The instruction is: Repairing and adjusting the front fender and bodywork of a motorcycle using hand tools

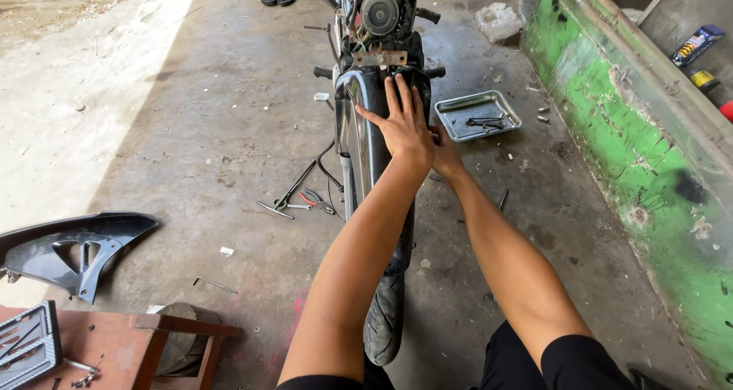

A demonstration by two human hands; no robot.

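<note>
On a concrete floor (191, 130), a motorcycle's front mudguard (365, 123) is being pressed by the flat-open left hand (402, 127) and, beyond it, the half-hidden right hand (444, 152), grip unclear; paint may be getting scratched.

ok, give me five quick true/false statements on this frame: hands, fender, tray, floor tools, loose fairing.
1. The left hand lies flat, fingers spread, on the black front fender. True.
2. The right hand grips a pair of pliers. False: it rests against the fender's far side, mostly hidden behind the left hand, with no tool seen in it.
3. The metal tray sits on the floor to the right of the wheel and holds small parts. True.
4. The hand tools lie inside the tray. False: they lie on the concrete left of the front tyre.
5. The black fairing panel is mounted on the motorcycle. False: it lies loose on the floor at far left.
</note>
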